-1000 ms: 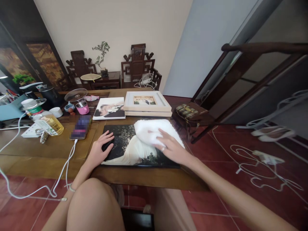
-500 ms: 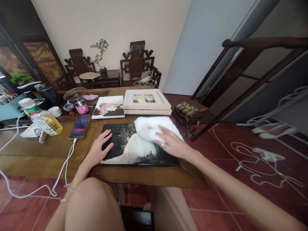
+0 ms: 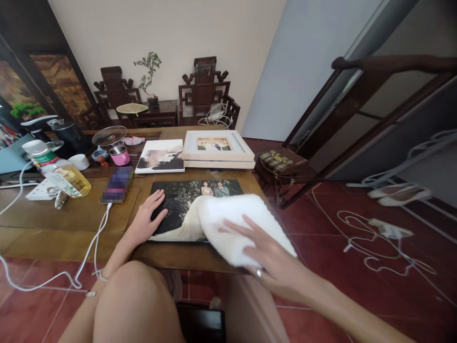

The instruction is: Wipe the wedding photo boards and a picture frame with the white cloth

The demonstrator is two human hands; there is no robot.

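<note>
A large dark photo panel [image 3: 178, 209], printed with a couple and a long white dress, lies flat on the wooden table. My left hand [image 3: 146, 219] rests on its left edge, fingers stretched out, holding nothing. Over the lower right part of the panel lies a thick white towel [image 3: 239, 214], its near corner reaching past the table's front edge. My right hand [image 3: 264, 252], with a ring on it, presses on the towel and grips it between thumb and fingers. The panel's lower right corner is hidden under the towel.
Behind the panel are a smaller photo panel [image 3: 160, 156] and a framed picture on a box [image 3: 219, 148]. To the left lie a phone on a charging cable [image 3: 117, 185], a bottle [image 3: 66, 174] and a pink mug [image 3: 119, 156]. A chair with a plaid bag [image 3: 275, 161] stands right.
My right hand has moved the towel toward me and slightly right, uncovering the couple at the panel's top. My left hand stays on the left edge.
</note>
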